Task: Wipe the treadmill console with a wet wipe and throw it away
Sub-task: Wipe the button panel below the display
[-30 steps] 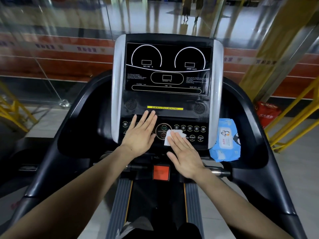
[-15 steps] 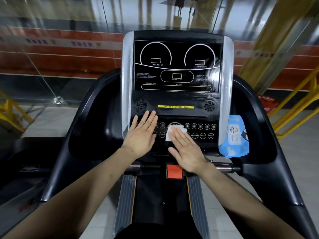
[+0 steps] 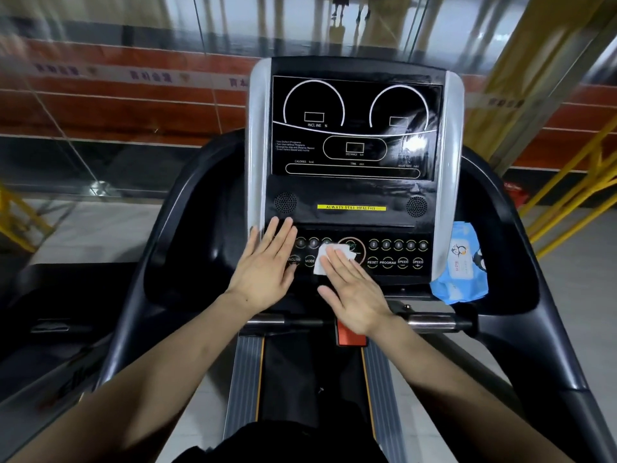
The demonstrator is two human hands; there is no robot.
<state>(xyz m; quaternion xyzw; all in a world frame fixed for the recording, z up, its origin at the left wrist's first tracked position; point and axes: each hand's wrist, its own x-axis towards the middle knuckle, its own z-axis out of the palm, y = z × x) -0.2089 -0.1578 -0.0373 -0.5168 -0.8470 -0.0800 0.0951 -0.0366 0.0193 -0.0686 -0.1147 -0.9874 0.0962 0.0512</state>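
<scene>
A blue wipe pack [image 3: 462,262] is lying in the right side tray, just beside the silver trim. Yellow railings [image 3: 574,195] are standing at far right and yellow bars [image 3: 20,222] at far left. A red-banded glass wall [image 3: 117,105] is running across the far background.

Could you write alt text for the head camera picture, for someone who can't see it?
A person's right hand presses a white wet wipe flat against the button panel of a treadmill console, while the left hand rests flat beside it. A blue pack of wipes sits in the tray at the console's right.
</scene>
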